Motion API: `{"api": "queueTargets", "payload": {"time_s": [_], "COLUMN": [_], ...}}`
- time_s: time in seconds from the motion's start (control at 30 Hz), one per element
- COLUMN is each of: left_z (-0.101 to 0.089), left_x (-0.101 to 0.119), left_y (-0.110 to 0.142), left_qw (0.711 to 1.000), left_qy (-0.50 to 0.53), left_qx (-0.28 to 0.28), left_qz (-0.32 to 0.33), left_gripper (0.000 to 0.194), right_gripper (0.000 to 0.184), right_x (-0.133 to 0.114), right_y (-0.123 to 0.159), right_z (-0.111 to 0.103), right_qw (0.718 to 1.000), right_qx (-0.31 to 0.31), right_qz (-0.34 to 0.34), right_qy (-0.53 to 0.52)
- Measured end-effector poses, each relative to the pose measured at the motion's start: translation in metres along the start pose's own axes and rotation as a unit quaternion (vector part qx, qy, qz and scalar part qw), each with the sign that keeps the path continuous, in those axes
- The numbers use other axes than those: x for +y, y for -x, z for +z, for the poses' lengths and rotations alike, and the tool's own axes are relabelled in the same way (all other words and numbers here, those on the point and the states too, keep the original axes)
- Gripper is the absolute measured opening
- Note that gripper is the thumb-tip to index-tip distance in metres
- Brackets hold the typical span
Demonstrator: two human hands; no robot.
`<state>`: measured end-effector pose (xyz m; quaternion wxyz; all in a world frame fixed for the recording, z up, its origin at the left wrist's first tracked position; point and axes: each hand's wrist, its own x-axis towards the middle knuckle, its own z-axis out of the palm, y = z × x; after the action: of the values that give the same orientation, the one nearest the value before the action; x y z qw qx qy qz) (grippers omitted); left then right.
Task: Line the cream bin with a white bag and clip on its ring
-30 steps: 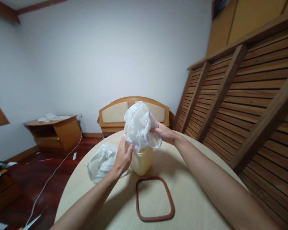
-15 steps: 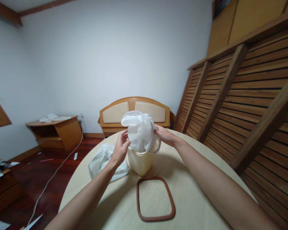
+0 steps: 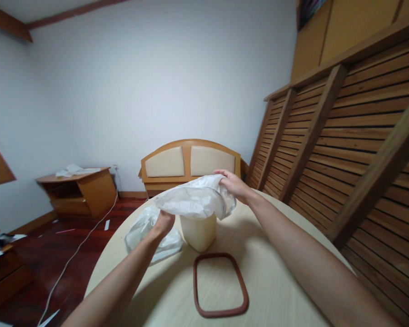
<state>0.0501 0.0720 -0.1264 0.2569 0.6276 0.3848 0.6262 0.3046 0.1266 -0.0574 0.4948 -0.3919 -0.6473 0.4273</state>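
Note:
A white plastic bag [image 3: 194,197] is stretched wide over the top of a cream bin [image 3: 199,234], covering its mouth. My left hand [image 3: 165,222] is closed on the bag's near left edge. On the far right side, my right hand [image 3: 234,185] grips the bag, its fingers partly hidden by the plastic. A brown rounded-square ring [image 3: 221,313] lies flat on the table in front of the bin. Left of the bin, partly behind my left hand and wrist, rests another crumpled white plastic bag [image 3: 168,245].
The round pale table [image 3: 276,272] stands before a headboard [image 3: 165,162]. Slatted wooden panels [image 3: 313,145] lean along the right. At the left are a low wooden cabinet [image 3: 98,190] and a white cord [image 3: 77,254] across the dark red floor.
The bag was bunched upright above the bin and now spreads sideways over its rim. My left hand moved left and down, closing on the bag's edge; my right hand rose slightly.

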Motion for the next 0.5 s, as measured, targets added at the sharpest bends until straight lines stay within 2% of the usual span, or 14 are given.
{"api": "queueTargets", "payload": {"time_s": [0.1,0.17,0.2,0.23,0.33,0.43,0.5], "left_z": [-0.001,-0.003,-0.005,-0.007,-0.013,-0.015,-0.015], "left_x": [0.021,0.04,0.05,0.06,0.084,0.096,0.1], "left_y": [-0.008,-0.015,-0.018,-0.021,-0.025,-0.024,-0.023], "left_qw": [0.996,0.978,0.969,0.961,0.946,0.936,0.927], "left_qy": [0.084,0.206,0.245,0.264,0.229,0.139,0.084], "left_qx": [0.027,0.035,0.014,-0.031,-0.144,-0.246,-0.299], "left_qz": [0.014,-0.009,-0.036,-0.079,-0.18,-0.21,-0.211], "left_gripper": [0.068,0.073,0.076,0.079,0.078,0.064,0.053], "right_gripper": [0.032,0.022,0.019,0.018,0.02,0.02,0.02], "right_x": [-0.009,-0.019,-0.024,-0.029,-0.044,-0.051,-0.05], "right_y": [-0.007,-0.008,-0.007,-0.005,0.004,0.009,0.009], "right_z": [-0.008,-0.012,-0.013,-0.014,-0.012,-0.006,-0.002], "right_qw": [1.0,1.0,1.0,0.999,0.983,0.958,0.954], "right_qx": [0.018,0.012,-0.007,-0.039,-0.179,-0.281,-0.284], "right_qz": [0.006,0.006,0.009,0.014,0.03,0.031,0.028], "right_qy": [0.002,-0.005,-0.012,-0.021,-0.017,0.045,0.087]}}
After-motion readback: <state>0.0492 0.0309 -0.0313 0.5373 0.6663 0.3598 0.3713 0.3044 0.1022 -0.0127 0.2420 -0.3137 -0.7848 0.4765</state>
